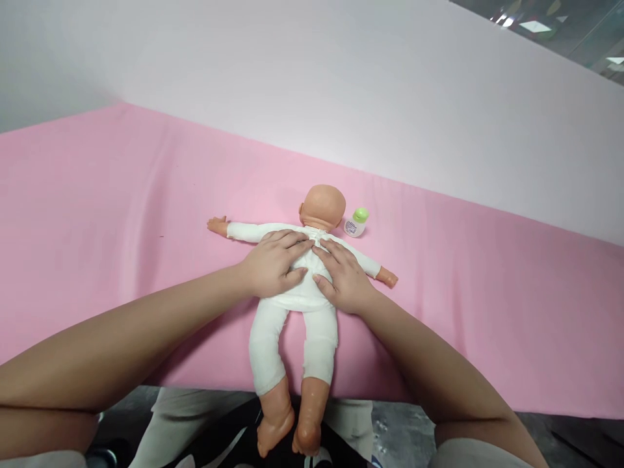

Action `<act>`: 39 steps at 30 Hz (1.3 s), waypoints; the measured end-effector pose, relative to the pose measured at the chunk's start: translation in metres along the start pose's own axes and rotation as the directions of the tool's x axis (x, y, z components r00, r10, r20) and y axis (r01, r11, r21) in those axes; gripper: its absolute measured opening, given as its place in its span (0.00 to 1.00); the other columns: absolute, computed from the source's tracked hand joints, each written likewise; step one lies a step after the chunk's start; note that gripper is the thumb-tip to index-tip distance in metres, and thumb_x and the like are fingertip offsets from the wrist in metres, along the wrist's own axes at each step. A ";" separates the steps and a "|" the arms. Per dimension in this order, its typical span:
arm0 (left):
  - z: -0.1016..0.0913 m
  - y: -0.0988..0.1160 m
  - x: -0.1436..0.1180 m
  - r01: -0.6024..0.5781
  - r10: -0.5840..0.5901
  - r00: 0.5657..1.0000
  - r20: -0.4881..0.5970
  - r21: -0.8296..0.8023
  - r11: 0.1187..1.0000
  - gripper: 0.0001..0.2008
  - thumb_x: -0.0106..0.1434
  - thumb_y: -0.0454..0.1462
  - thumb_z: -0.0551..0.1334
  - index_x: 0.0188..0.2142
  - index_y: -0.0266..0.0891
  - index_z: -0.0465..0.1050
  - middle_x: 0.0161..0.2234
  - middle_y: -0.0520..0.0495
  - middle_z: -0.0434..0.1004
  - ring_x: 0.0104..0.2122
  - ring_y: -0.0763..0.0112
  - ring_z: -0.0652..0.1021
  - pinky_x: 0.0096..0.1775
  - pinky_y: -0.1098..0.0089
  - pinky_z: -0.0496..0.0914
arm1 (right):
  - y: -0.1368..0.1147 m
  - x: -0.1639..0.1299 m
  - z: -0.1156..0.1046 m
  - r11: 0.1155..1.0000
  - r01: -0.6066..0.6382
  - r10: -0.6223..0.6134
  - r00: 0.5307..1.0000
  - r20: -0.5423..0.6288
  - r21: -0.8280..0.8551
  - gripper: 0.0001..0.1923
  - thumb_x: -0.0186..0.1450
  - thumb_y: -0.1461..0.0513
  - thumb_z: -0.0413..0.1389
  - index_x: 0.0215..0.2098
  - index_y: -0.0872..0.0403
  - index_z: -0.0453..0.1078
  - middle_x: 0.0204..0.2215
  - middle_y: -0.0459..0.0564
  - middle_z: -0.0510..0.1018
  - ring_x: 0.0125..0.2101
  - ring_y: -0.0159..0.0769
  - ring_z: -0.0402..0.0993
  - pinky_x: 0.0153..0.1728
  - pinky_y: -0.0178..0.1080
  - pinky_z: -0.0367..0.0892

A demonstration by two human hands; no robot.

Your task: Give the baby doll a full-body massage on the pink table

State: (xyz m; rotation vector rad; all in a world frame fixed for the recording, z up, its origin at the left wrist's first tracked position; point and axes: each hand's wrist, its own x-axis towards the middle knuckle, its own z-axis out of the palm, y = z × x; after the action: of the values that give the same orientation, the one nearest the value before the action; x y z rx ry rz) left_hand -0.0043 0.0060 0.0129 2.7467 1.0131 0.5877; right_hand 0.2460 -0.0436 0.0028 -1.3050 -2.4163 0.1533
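A baby doll (295, 302) with a white cloth body lies face down, its bald head pointing away from me and its arms spread wide. Flat on the left side of its upper back rests my left hand (277, 263), fingers stretched toward the spine. My right hand (344, 274) lies on the right side of the back, also with fingers extended. The fingertips of both hands come close together near the middle seam. Beside the doll's head, on the right, stands a small clear bottle (355, 223) with a green cap.
Pink cloth (185, 260) covers the table, with soft creases on both sides. A white wall (341, 84) rises behind it. The doll's feet hang over the table's front edge, close to my body. Grey floor (404, 432) shows below.
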 end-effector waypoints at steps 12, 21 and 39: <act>0.008 -0.006 0.000 0.159 -0.158 0.979 0.129 0.000 0.987 0.47 0.72 0.54 0.55 0.79 0.26 0.46 0.79 0.22 0.42 0.78 0.34 0.47 0.74 0.36 0.47 | 0.006 0.000 0.002 0.986 -0.139 0.137 0.990 0.032 0.091 0.44 0.74 0.44 0.56 0.80 0.51 0.50 0.79 0.64 0.49 0.78 0.63 0.46 0.74 0.70 0.49; 0.005 -0.006 0.000 0.189 -0.186 0.975 0.124 -0.015 0.982 0.49 0.72 0.58 0.53 0.79 0.26 0.46 0.79 0.24 0.45 0.78 0.37 0.49 0.75 0.40 0.48 | 0.013 0.003 -0.002 0.979 -0.108 0.111 0.994 -0.003 0.175 0.46 0.72 0.42 0.58 0.79 0.51 0.52 0.77 0.62 0.58 0.76 0.60 0.54 0.74 0.67 0.54; -0.030 -0.018 -0.011 0.442 -0.406 0.884 0.230 -0.136 0.886 0.31 0.75 0.61 0.44 0.32 0.42 0.67 0.35 0.41 0.81 0.37 0.53 0.79 0.44 0.57 0.69 | 0.021 0.006 0.007 0.959 -0.086 0.160 0.951 -0.265 0.270 0.15 0.74 0.61 0.53 0.54 0.48 0.79 0.51 0.53 0.85 0.54 0.48 0.80 0.59 0.55 0.75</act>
State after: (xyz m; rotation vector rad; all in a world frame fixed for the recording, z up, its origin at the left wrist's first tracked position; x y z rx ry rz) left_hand -0.0346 0.0128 0.0325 2.2592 1.3778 0.3125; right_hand 0.2568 -0.0265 -0.0078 -1.2642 -2.0006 0.2817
